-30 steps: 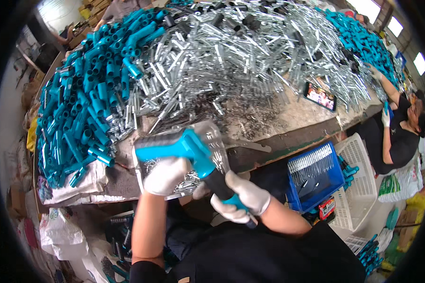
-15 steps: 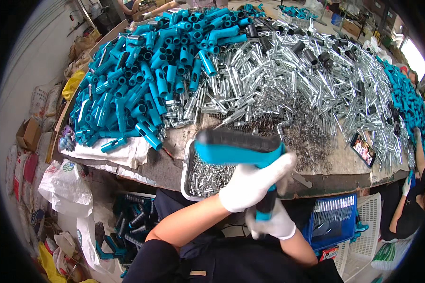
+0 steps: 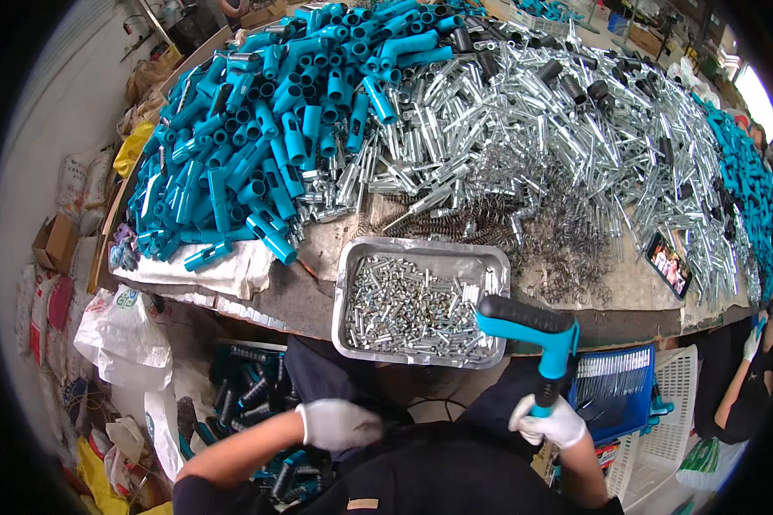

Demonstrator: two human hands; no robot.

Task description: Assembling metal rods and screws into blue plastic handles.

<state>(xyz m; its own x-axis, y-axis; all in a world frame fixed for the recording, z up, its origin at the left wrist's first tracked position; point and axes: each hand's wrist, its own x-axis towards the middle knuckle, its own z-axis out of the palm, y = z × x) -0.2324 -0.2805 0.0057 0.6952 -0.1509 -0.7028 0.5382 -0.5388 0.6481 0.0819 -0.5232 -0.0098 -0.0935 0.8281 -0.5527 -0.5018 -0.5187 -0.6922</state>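
My right grip (image 3: 554, 421) is closed around the near end of the angled teal-and-black tool (image 3: 555, 342); smooth-shelled, it runs forward, then bends left across the shiny metal tray (image 3: 343, 300) in my view. My left grip (image 3: 343, 424) is farther off, too blurred to tell open from closed; silvery cylindrical pins (image 3: 404, 300) litter the tray.

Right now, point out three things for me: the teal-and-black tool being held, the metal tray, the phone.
Teal-and-black tool (image 3: 554, 345): head view, on its teal bend below the black grip.
Metal tray (image 3: 438, 250): head view, on its far wall.
Phone (image 3: 668, 265): head view, on its lit screen.
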